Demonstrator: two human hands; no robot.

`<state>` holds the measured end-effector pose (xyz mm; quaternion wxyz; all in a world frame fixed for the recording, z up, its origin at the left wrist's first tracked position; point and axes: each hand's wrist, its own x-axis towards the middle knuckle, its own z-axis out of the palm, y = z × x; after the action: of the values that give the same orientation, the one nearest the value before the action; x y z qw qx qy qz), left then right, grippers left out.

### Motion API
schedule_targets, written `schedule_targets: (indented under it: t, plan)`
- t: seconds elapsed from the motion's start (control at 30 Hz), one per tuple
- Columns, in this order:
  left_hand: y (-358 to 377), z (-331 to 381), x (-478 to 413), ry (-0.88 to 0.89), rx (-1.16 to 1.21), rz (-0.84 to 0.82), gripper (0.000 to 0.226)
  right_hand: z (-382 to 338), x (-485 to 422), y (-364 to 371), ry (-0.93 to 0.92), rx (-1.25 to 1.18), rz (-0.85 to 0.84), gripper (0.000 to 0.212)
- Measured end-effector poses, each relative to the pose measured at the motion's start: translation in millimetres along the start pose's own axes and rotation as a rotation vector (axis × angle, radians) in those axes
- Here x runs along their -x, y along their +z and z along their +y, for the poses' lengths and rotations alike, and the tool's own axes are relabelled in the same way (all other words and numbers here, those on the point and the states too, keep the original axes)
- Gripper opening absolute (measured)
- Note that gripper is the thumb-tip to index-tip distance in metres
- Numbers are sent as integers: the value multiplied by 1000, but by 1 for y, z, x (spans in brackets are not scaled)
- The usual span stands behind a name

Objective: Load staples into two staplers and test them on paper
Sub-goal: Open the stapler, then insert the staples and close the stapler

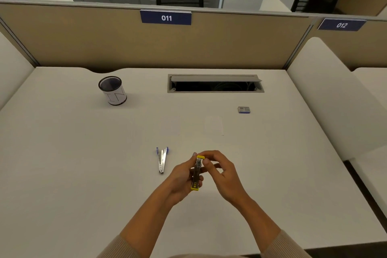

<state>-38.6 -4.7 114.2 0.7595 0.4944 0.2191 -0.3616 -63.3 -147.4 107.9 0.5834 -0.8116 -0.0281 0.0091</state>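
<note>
A small yellow stapler [197, 170] is held upright over the white desk [83, 163], gripped along its body by my left hand [181, 178]. My right hand [219, 170] pinches its yellow top end with thumb and fingers. To the left, a blue stapler [161, 159] lies on the desk, hinged wide open in a V. A small staple box [244, 109] sits farther back on the right. Two faint white paper slips [213, 125] lie flat in the desk's middle, hard to make out.
A black mesh pen cup [113, 90] with a white label stands at the back left. An open cable hatch [214, 84] is set into the desk at the back. A tan partition [83, 37] with the sign 011 closes the far edge.
</note>
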Motion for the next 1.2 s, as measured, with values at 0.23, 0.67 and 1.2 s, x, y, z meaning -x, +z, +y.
schedule_targets:
  t: [0.23,0.67,1.2]
  plan:
    - [-4,-2,0,-95,231,-60,31,8,9,-8,-70,169,-173,27]
    - [7,-14,-2,-177,290,-80,34,23,26,-13,-168,297,-162,69]
    - [10,-24,-49,-14,-804,157,48,79,-11,-33,441,-109,161,37]
